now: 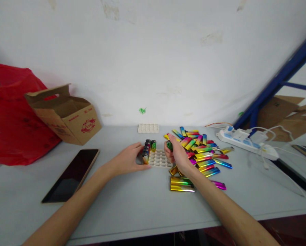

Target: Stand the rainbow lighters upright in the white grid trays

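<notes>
Your right hand (177,152) is closed on a dark green lighter (169,146), just right of the tray (160,160); the fingers hide most of it, so its exact tilt is hard to judge. Your left hand (128,159) has thumb and fingers parted around the tray's left end, beside the upright row (145,159); whether it presses on them, you can't tell from here. Those lighters stand close together, so a sideways nudge from that hand could tip one into its neighbours. The tray looks light, and a bump could slide it. The loose pile (205,159) lies right under your right wrist and forearm; a low sweep could drag lighters along or send one rolling against the tray's edge.
</notes>
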### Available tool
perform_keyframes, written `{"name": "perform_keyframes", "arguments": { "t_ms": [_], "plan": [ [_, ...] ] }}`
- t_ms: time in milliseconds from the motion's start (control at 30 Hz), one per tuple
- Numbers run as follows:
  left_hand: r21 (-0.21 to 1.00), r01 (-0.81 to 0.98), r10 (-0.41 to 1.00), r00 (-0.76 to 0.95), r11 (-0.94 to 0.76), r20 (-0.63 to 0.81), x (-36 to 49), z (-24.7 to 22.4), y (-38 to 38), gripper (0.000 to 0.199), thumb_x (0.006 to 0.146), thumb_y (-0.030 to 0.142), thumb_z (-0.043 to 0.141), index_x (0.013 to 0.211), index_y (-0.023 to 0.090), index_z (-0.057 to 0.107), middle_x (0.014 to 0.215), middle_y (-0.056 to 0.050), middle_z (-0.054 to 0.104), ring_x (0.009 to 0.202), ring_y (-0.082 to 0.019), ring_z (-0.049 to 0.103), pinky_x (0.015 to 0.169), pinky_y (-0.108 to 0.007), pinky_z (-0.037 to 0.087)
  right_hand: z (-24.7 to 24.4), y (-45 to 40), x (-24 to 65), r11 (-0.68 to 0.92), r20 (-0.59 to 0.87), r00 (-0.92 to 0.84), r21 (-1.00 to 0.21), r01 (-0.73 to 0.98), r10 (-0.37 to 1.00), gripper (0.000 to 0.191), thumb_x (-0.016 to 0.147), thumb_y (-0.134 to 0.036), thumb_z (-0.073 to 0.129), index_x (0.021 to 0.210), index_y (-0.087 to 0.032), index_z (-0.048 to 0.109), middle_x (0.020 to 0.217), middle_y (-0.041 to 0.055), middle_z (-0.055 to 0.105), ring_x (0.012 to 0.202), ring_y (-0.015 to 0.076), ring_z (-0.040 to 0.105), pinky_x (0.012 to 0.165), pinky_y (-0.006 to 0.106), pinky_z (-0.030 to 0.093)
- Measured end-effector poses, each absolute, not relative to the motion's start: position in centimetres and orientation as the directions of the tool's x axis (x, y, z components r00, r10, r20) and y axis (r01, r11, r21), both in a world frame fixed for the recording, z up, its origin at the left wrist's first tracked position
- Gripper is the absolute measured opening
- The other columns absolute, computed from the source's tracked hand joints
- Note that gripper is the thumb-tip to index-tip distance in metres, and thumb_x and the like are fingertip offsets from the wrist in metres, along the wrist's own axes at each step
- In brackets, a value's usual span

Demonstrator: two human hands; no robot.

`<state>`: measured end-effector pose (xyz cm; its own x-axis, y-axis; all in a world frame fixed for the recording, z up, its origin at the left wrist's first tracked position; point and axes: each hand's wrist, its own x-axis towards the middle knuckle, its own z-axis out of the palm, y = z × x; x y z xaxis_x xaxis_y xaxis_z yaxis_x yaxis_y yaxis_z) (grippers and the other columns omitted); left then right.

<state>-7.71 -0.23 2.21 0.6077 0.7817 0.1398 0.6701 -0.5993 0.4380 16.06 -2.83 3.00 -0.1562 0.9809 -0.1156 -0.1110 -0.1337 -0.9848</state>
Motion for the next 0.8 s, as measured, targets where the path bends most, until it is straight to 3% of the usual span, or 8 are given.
{"name": "perform_keyframes", "arguments": {
  "t_ms": [133, 267, 367, 467, 633, 800],
  "plan": [
    [0.438, 0.666, 0.779, 0.611, -0.604, 0.145, -7.68, 2.42, -0.31, 0.050, 0.080, 0.063, 0.081, 0.105, 0.021, 0.069, 0.112, -0.011, 0.072, 0.106, -0.033, 0.070, 0.098, -0.044, 0.057, 2.94, -3.01, 15.95, -0.047, -0.028, -0.194, -0.994, -0.096, 0.981, 0.072, 0.092, -0.092, 0.040, 0.073, -0.024, 0.050, 0.056, -0.0072, 0.033, 0.048, 0.0108, 0.023, 0.045, 0.024, 0.020],
    [0.443, 0.667, 0.779, 0.612, -0.599, 0.132, -7.68, 2.34, -0.32, 0.049, 0.081, 0.062, 0.081, 0.104, 0.022, 0.068, 0.111, -0.010, 0.072, 0.105, -0.033, 0.070, 0.096, -0.045, 0.058, 2.95, -3.43, 16.04, 0.232, 0.213, -0.175, -0.968, 0.092, 0.961, 0.058, 0.106, -0.076, 0.037, 0.099, -0.024, 0.062, 0.070, -0.0036, 0.049, 0.059, 0.0157, 0.046, 0.056, 0.028, 0.039],
    [0.440, 0.669, 0.779, 0.613, -0.599, 0.130, -7.72, 2.06, -0.27, 0.049, 0.082, 0.061, 0.081, 0.106, 0.021, 0.067, 0.111, -0.011, 0.072, 0.106, -0.034, 0.070, 0.098, -0.047, 0.057, 3.23, -3.63, 16.29, 0.417, 0.382, -0.167, -0.827, 0.377, 0.909, 0.046, 0.111, -0.061, 0.041, 0.098, -0.023, 0.064, 0.081, 0.0019, 0.062, 0.077, 0.0197, 0.060, 0.074, 0.033, 0.049],
    [0.445, 0.660, 0.773, 0.620, -0.605, 0.133, -7.76, 1.97, -0.29, 0.051, 0.082, 0.062, 0.080, 0.108, 0.020, 0.068, 0.115, -0.012, 0.072, 0.110, -0.035, 0.069, 0.101, -0.048, 0.056, 3.44, -3.64, 16.46, 0.538, 0.531, -0.183, -0.654, 0.532, 0.827, 0.040, 0.107, -0.055, 0.054, 0.092, -0.021, 0.069, 0.095, 0.0083, 0.071, 0.095, 0.0239, 0.066, 0.091, 0.037, 0.052],
    [0.447, 0.655, 0.769, 0.625, -0.609, 0.131, -7.68, 2.38, -0.52, 0.049, 0.084, 0.058, 0.080, 0.111, 0.018, 0.068, 0.116, -0.011, 0.071, 0.112, -0.035, 0.068, 0.103, -0.048, 0.055, 3.22, -3.50, 16.50, 0.505, 0.510, -0.188, -0.604, 0.617, 0.839, 0.043, 0.108, -0.056, 0.057, 0.088, -0.023, 0.076, 0.079, 0.0058, 0.074, 0.076, 0.0234, 0.069, 0.079, 0.037, 0.052],
    [0.459, 0.655, 0.777, 0.613, -0.600, 0.142, -7.60, 2.45, -0.53, 0.052, 0.079, 0.062, 0.083, 0.108, 0.020, 0.069, 0.112, -0.010, 0.071, 0.107, -0.034, 0.070, 0.099, -0.046, 0.057, 2.63, -2.96, 16.85, 0.474, 0.472, -0.208, -0.562, 0.678, 0.857, 0.044, 0.110, -0.053, 0.055, 0.090, -0.022, 0.079, 0.081, 0.0071, 0.079, 0.077, 0.0250, 0.072, 0.082, 0.037, 0.051]
  ]
}}
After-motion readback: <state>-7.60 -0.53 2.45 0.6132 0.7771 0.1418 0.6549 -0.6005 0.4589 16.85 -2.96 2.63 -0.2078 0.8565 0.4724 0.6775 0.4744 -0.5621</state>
